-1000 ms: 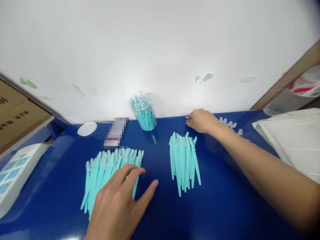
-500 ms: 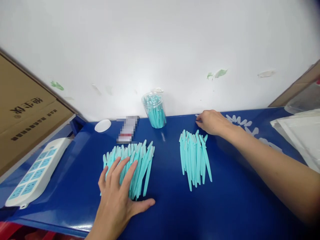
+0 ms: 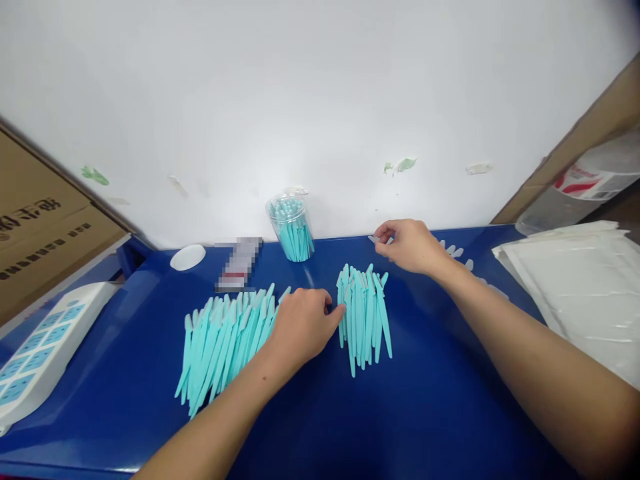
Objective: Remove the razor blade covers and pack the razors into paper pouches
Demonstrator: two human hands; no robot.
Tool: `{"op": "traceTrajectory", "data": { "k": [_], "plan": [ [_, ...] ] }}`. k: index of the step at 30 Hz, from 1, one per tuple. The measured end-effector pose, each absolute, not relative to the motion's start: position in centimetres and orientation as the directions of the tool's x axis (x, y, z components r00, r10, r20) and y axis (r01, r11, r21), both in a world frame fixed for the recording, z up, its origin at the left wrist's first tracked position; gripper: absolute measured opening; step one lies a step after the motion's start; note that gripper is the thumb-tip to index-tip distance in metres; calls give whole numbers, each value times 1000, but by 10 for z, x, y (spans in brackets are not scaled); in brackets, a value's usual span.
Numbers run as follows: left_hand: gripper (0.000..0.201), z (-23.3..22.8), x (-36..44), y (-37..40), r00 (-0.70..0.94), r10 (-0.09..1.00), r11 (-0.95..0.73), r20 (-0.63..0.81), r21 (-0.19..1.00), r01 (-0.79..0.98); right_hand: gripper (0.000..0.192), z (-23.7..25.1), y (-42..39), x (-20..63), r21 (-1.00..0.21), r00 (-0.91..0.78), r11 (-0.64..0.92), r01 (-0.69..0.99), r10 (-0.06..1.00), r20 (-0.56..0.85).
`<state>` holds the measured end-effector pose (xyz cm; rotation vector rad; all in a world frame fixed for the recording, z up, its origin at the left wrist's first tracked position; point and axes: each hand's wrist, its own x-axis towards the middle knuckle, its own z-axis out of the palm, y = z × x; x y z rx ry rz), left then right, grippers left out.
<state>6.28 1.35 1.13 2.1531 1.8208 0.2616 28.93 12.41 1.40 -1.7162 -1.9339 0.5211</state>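
- Blue tabletop [image 3: 440,407] nearest, bare and glossy, crossed by both forearms.
- Teal plastic sticks in a fanned left pile [image 3: 220,343], now uncovered; half a second ago pressed flat under a spread palm.
- Left hand [image 3: 303,323] shifted right off that pile, fingers curled, fingertips touching the left edge of the right pile [image 3: 364,313]; whether pinching a single stick, cannot tell. Suggests attention moving from the left pile to the right one.
- Right hand [image 3: 411,245] just beyond the right pile, thumb and forefinger pinched on a small pale cap [image 3: 375,239], lifted slightly where before resting low on the table.
- More pale caps [image 3: 457,252] scattered behind that wrist.
- Farther back, against the white wall [image 3: 320,100]: clear cup [image 3: 293,228] stuffed with upright teal sticks, a white lid [image 3: 188,257], a power strip [image 3: 35,357] at far left.
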Motion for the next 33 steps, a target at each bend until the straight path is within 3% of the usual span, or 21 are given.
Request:
{"op": "traceTrajectory", "data": {
  "k": [3, 7, 10, 12, 15, 18, 20, 27, 30, 33],
  "plan": [
    [28, 13, 65, 23, 188, 974, -141, -124, 313, 939, 16, 21, 102, 294, -796, -40, 99, 597, 995, 95],
    [23, 19, 61, 24, 179, 960, -115, -214, 282, 953, 12, 24, 84, 298, -953, 7, 45, 301, 999, 50],
    [21, 21, 59, 27, 143, 945, -70, -292, 246, 967, 15, 22, 79, 300, -995, 13, -8, 98, 1000, -7],
    [33, 19, 58, 31, 125, 929, -38, -348, 246, 968, 18, 19, 78, 301, -999, -7, -50, -9, 999, -50],
    [41, 14, 58, 37, 127, 895, 6, -428, 297, 955, 22, 15, 75, 299, -986, -57, -111, -120, 993, -105],
    [30, 13, 54, 36, 157, 877, 31, -455, 380, 925, 21, 11, 72, 296, -968, -88, -160, -195, 986, -145],
    [24, 20, 46, 31, 170, 902, 26, -398, 442, 897, 20, 9, 69, 293, -955, -102, -185, -233, 981, -165],
    [40, 53, -4, 20, 206, 975, -108, -83, 635, 765, 23, 7, 57, 273, -910, -193, -291, -294, 951, -242],
    [39, 40, -13, 26, 205, 977, -195, 60, 642, 742, 20, 1, 53, 259, -897, -157, -304, -322, 951, -266],
    [38, 20, -14, 26, 259, 960, -265, 102, 618, 740, 21, -9, 47, 248, -892, -103, -305, -335, 952, -287]
  ]
}}
